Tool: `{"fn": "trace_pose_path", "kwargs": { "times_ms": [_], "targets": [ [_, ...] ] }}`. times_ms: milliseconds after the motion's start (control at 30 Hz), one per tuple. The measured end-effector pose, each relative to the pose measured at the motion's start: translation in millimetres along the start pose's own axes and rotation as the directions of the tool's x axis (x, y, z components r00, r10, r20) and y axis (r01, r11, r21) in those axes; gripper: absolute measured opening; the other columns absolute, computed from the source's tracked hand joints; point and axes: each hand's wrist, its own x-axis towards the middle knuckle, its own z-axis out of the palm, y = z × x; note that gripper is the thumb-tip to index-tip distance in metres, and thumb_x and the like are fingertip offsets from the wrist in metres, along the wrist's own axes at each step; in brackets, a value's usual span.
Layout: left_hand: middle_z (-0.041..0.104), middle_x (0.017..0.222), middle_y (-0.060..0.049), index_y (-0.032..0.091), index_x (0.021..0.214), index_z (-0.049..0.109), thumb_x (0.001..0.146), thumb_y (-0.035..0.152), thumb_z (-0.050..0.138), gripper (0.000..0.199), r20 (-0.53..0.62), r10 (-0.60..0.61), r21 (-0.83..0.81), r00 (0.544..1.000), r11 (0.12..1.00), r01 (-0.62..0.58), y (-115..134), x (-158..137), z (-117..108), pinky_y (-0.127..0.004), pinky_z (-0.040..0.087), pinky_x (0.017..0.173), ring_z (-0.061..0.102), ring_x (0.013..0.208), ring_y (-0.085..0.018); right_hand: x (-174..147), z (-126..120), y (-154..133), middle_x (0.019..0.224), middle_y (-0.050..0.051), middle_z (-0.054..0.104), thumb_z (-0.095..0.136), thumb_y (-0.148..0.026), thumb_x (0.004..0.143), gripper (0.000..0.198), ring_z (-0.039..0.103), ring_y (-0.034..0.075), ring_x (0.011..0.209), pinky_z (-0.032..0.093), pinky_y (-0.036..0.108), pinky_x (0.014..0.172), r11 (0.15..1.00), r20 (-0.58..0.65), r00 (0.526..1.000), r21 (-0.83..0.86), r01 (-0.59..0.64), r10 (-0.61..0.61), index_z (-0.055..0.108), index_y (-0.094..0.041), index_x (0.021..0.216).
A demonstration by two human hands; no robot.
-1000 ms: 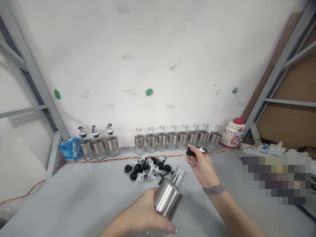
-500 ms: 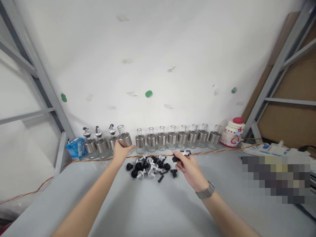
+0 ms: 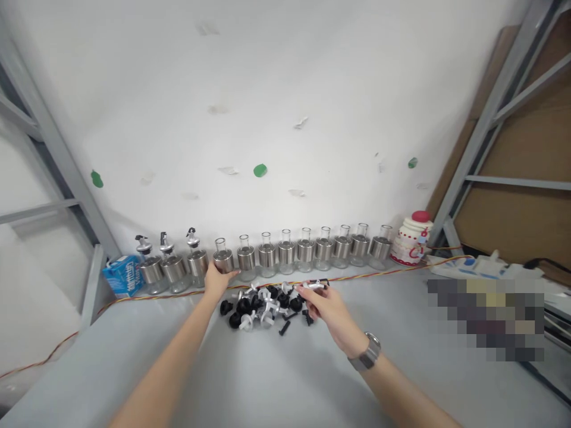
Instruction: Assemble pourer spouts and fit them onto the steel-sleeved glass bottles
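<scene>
My left hand (image 3: 217, 281) is wrapped round the lower part of an uncapped glass bottle (image 3: 223, 257) with a steel sleeve, which stands upright in the row. My right hand (image 3: 328, 308) pinches a silver pourer spout (image 3: 314, 285) with a black lever; fingers hide its lower part. Between the hands lies a heap of black stoppers and silver pourer parts (image 3: 267, 306). Left of the held bottle stand three bottles fitted with pourers, among them the nearest bottle (image 3: 197, 261). To its right runs a line of several open bottles (image 3: 286, 252).
A blue carton (image 3: 122, 276) stands at the row's left end, a white and red jar (image 3: 410, 241) at its right end. A twisted red and yellow wire (image 3: 375, 274) crosses the grey table (image 3: 241, 380) before the bottles. A white power strip (image 3: 477, 267) lies at right.
The bottle in my left hand has gone from tilted and raised to upright and lower, level with the row. My right hand has moved closer to the heap, turning the pourer. The view has shifted slightly.
</scene>
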Motion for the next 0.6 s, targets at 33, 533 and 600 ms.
{"fn": "trace_pose_path", "kwargs": {
  "times_ms": [33, 533, 600],
  "targets": [
    [0.061, 0.096, -0.012, 0.014, 0.099, 0.047, 0.047, 0.037, 0.075, 0.063, 0.002, -0.002, -0.001, 1.000, 1.000, 0.002, -2, 1, 1, -0.035, 0.045, 0.074, 0.058, 0.089, -0.026, 0, 0, 0, 0.043, -0.007, 0.041, 0.064, -0.044, 0.062, 0.032, 0.034, 0.006, 0.038, 0.026, 0.019, 0.038, 1.000, -0.007, 1.000, -0.003, -0.010, 0.010, 0.055, -0.014, 0.065],
    [0.049, 0.107, -0.008, 0.020, 0.103, 0.052, 0.074, 0.030, 0.053, 0.031, 0.088, 0.465, -0.013, 0.881, 0.885, -0.466, 21, -119, -64, -0.043, 0.034, 0.091, 0.046, 0.104, -0.026, 11, -3, 27, 0.064, -0.001, 0.060, 0.058, -0.036, 0.067, 0.035, 0.050, 0.012, 0.049, 0.039, 0.023, 0.047, 0.898, -0.095, 0.973, -0.412, 0.155, -0.212, 0.058, -0.019, 0.097],
    [0.056, 0.096, -0.004, 0.024, 0.094, 0.056, 0.078, 0.032, 0.049, 0.019, 0.388, 0.399, -0.194, 0.831, 0.917, -0.349, -2, -164, -76, -0.037, 0.044, 0.079, 0.053, 0.090, -0.021, 9, -2, 27, 0.072, 0.001, 0.063, 0.056, -0.036, 0.068, 0.033, 0.055, 0.015, 0.057, 0.042, 0.023, 0.051, 0.853, -0.060, 0.963, -0.480, 0.204, -0.264, 0.059, -0.020, 0.097]
  ]
}}
